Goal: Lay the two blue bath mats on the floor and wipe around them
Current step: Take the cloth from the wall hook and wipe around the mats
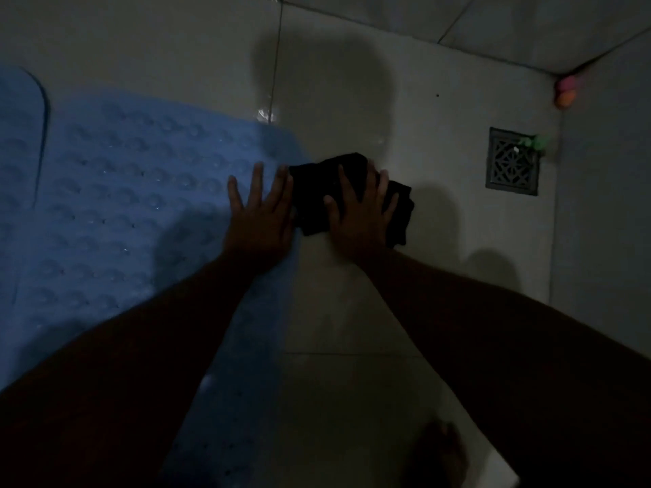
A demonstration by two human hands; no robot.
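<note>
A blue bath mat (134,191) with round bumps lies flat on the pale tiled floor, filling the left half of the view. A second blue mat (19,135) shows at the far left, its rounded edge overlapping the first. My left hand (259,213) rests flat, fingers spread, on the first mat's right edge. Just right of it, my right hand (363,209) presses down on a crumpled black cloth (313,191) that lies on the floor tile beside the mat. The room is dim and both forearms are in shadow.
A square metal floor drain (512,162) sits to the right near the wall. Small pink, orange and green objects (565,91) are blurred in the far right corner. Tiled walls close the top and right. My bare foot (436,449) shows at the bottom.
</note>
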